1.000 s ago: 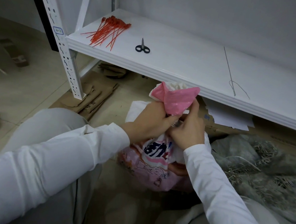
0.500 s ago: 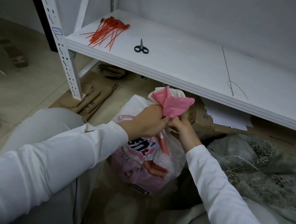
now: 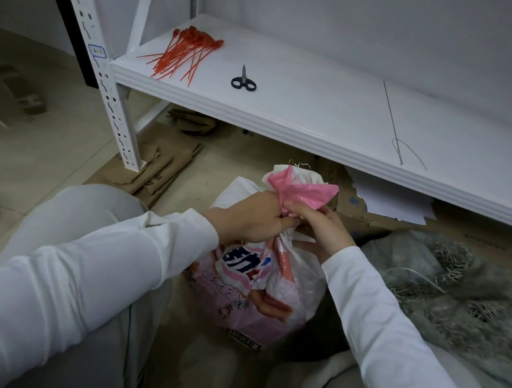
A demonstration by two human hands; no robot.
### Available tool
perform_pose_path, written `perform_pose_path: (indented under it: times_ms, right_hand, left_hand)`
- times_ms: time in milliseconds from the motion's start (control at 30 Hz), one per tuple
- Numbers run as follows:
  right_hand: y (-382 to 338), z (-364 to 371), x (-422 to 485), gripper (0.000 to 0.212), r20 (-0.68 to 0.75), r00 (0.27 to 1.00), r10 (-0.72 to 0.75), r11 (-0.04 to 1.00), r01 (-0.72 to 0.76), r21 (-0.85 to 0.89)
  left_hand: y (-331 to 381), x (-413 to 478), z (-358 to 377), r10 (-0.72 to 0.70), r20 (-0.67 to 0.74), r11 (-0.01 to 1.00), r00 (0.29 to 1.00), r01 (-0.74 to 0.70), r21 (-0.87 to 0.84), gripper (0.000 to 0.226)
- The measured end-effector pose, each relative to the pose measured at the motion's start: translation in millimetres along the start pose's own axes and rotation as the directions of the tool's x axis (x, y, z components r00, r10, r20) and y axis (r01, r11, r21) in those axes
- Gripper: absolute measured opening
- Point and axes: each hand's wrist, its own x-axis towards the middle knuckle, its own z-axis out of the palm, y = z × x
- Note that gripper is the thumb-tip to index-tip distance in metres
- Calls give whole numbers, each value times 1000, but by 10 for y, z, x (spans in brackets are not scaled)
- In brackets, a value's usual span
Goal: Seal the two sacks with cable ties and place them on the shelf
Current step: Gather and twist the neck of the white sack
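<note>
A pink and white printed sack (image 3: 261, 284) stands on the floor between my knees, its top bunched into a pink neck (image 3: 301, 190). My left hand (image 3: 250, 217) grips the bunched neck from the left. My right hand (image 3: 321, 228) pinches the same neck from the right, just below the pink flare. Whether a tie is around the neck is hidden by my fingers. A bundle of red cable ties (image 3: 185, 53) lies at the left end of the white shelf (image 3: 328, 117). A second grey woven sack (image 3: 453, 284) lies on the floor at my right.
Black-handled scissors (image 3: 243, 80) lie on the shelf near the ties. A thin wire (image 3: 396, 127) lies further right on it. The perforated shelf post (image 3: 106, 73) stands at the left. Flattened cardboard (image 3: 160, 170) and white paper sheets (image 3: 392, 202) lie under the shelf.
The sack has been turned and shifted slightly left, showing more of its printed side. My right hand slid from covering the neck to pinching it lower at the right.
</note>
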Motion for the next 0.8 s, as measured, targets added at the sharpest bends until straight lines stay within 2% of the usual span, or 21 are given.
perform_pose_path:
  times_ms: [100, 233, 433, 567, 667, 733, 800]
  right_hand:
    - [47, 2, 39, 89, 9, 1000, 7, 995, -8, 96]
    - [53, 40, 37, 84, -50, 999, -17, 985, 26, 173]
    - [26, 83, 12, 37, -140, 988, -56, 965, 90, 245]
    - [21, 103, 58, 24, -192, 975, -108, 980, 136, 145]
    - [25, 109, 106, 22, -216, 965, -149, 987, 159, 31]
    - [35, 108, 129, 23, -229, 959, -169, 985, 160, -60]
    - [48, 114, 130, 24, -238, 958, -161, 984, 137, -114]
  left_hand:
    - [-28, -18, 43, -3, 22, 999, 1000, 2, 39, 29]
    - [-3, -5, 47, -46, 26, 999, 999, 45, 21, 30]
    - [131, 29, 52, -155, 21, 986, 988, 156, -57, 41]
    - [162, 57, 25, -214, 104, 963, 971, 228, -146, 26]
    - [212, 72, -35, -250, 119, 931, 961, 272, -243, 31]
    - [212, 81, -82, -326, 50, 896, 944, 325, -303, 22]
    - [169, 99, -127, -382, -95, 865, 919, 320, -386, 27]
